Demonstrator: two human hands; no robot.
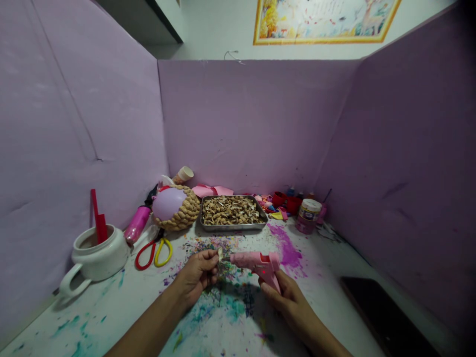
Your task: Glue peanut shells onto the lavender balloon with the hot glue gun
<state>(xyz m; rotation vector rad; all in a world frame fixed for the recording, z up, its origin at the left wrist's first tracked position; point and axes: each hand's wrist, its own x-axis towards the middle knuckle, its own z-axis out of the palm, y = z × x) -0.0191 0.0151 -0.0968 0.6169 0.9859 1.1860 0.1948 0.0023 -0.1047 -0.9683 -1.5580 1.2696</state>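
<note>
My left hand (196, 277) pinches a small pale piece of peanut shell (220, 254) between thumb and fingertips. In my right hand (288, 297) is a pink hot glue gun (250, 260), gripped by its handle, its nozzle pointing left at the shell piece. The tip is at or very near the shell; I cannot tell whether they touch. Beyond my hands stands a metal tray (234, 227) full of peanut shells (232, 209). Left of it rests a lilac balloon (169, 203), its right and lower sides covered with rows of peanut shells (188, 210).
Red-and-yellow-handled scissors (162, 252) lie left of my hands, near a white pot (100, 255) holding a red tool. A lidded jar (309, 215) stands at the back right. A dark flat device (383, 312) lies at right. Purple panels (256, 124) enclose the paint-stained table (148, 307).
</note>
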